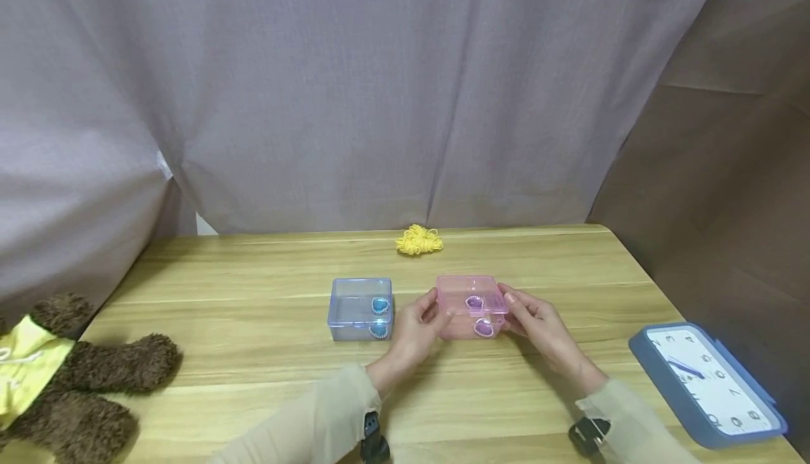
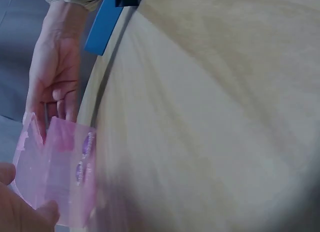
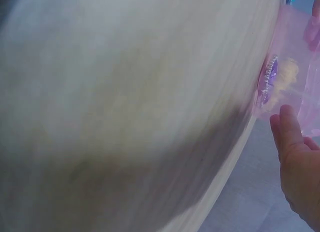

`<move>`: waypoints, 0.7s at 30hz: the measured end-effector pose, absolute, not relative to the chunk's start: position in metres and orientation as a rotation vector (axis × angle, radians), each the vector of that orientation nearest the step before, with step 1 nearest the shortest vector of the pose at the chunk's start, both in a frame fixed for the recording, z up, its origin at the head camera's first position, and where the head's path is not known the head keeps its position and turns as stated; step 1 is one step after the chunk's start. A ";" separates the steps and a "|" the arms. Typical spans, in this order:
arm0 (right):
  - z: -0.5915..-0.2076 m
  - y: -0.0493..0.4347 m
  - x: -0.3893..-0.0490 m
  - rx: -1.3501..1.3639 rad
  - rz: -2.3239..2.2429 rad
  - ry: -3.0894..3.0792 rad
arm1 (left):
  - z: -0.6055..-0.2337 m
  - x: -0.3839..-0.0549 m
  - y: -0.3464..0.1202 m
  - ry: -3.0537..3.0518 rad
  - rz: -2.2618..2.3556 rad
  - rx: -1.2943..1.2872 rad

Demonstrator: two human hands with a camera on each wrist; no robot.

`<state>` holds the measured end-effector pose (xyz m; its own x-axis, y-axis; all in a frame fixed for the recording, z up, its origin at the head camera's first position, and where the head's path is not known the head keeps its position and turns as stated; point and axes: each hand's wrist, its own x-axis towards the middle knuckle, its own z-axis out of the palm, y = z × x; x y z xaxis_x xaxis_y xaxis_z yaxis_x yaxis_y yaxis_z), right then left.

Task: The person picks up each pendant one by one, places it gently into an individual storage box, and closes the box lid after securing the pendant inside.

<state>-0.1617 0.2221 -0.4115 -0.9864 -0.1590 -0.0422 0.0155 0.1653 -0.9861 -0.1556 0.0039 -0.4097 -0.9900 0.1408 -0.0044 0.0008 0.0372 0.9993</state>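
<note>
A clear pink plastic box (image 1: 457,326) stands on the wooden table, held between both hands. My left hand (image 1: 414,323) grips its left side, thumb at the front. At its right end my right hand (image 1: 543,327) grips it, fingers against the side and lid edge. In the left wrist view the pink lid (image 2: 26,159) stands tilted up from the box. A purple gem with a pale beaded rim (image 1: 484,327) shows through the front, and a second purple gem shape (image 1: 474,302) appears through the lid. Left of it sits a closed clear blue box (image 1: 351,309) with a blue gem (image 1: 378,329) showing.
A bundle of yellow cord (image 1: 420,240) lies at the table's back edge. At the right edge rests a blue-framed clock (image 1: 709,383). A brown plush toy (image 1: 120,365) in yellow clothing lies at the left. Grey curtain (image 1: 329,98) hangs behind the table (image 1: 253,267).
</note>
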 end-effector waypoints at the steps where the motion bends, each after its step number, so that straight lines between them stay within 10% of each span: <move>1: -0.412 0.222 -0.161 -0.139 -1.937 2.297 | -0.411 -0.155 0.004 2.172 2.127 0.151; 21: -0.409 0.217 -0.162 -0.130 -1.864 2.373 | -0.425 -0.150 0.007 2.336 2.077 0.277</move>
<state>-0.1617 0.2173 -0.4086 -0.9890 -0.1421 -0.0422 0.0073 0.2375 -0.9713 -0.1501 0.0070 -0.4249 -0.9844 0.1339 0.1142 0.1290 0.1084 0.9857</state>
